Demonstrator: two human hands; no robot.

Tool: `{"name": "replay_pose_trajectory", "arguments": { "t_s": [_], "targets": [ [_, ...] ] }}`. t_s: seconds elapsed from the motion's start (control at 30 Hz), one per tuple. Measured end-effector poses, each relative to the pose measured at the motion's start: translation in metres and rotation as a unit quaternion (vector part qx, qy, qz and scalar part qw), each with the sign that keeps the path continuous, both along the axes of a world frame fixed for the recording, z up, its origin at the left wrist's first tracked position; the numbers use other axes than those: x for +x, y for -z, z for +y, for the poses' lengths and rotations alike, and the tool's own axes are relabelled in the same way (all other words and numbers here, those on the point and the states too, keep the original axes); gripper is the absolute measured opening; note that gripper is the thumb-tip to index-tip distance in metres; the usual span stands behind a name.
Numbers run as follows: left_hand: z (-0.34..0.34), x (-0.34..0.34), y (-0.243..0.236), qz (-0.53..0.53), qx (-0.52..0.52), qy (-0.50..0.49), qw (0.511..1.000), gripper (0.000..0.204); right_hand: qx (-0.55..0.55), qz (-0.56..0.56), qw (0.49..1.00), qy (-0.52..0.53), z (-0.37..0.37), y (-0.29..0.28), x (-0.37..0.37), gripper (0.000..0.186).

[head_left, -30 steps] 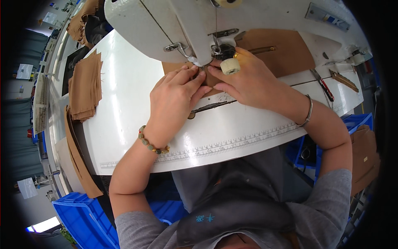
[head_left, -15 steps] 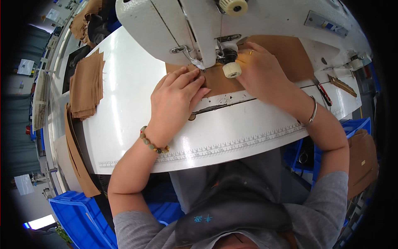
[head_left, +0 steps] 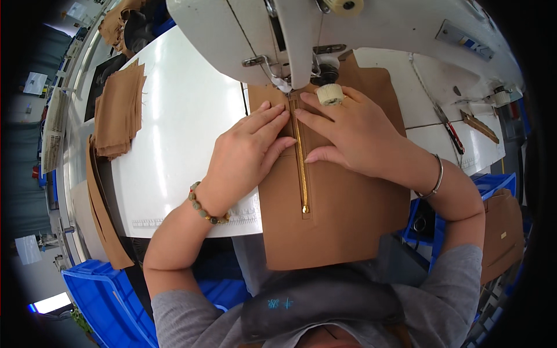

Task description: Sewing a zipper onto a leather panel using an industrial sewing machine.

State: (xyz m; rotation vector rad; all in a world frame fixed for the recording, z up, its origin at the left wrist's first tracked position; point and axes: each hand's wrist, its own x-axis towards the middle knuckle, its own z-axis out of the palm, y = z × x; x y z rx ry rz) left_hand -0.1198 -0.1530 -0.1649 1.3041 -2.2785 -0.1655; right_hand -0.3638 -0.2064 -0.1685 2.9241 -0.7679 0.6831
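Observation:
A brown panel lies under the sewing machine and hangs over the table's front edge. A gold-toothed zipper runs lengthwise in a narrow slot in it, its upper end close to the needle area. My left hand rests flat on the panel, left of the zipper, thumb and fingers stretched out. On the zipper's right side my right hand presses down with fingers spread, fingertips beside the slot. The machine's cream knob partly covers the area by my right fingers.
A stack of brown pieces lies on the white table at left. Red-handled snips and a brown strip lie at right. Blue crates stand below, and brown panels fill one at right.
The brown panel has turned and come toward me, so its zipper now points at me and it overhangs the table edge. My right hand has moved down and left, from behind the knob onto the panel.

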Motion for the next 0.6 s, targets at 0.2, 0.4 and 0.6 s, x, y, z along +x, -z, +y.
{"name": "replay_pose_trajectory", "arguments": {
  "t_s": [0.2,0.4,0.6],
  "targets": [
    [0.006,-0.007,0.000,-0.046,-0.007,-0.007,0.999,0.060,0.040,-0.004,0.999,-0.018,-0.006,0.001,-0.006,0.058],
    [0.010,-0.013,0.001,0.002,0.018,-0.025,1.000,0.066,0.040,-0.004,0.999,-0.027,-0.007,-0.001,-0.005,0.057],
    [0.011,-0.017,0.001,-0.029,0.008,-0.017,0.999,0.062,0.032,-0.008,0.999,-0.031,-0.009,0.001,-0.006,0.059]
  ]
}}
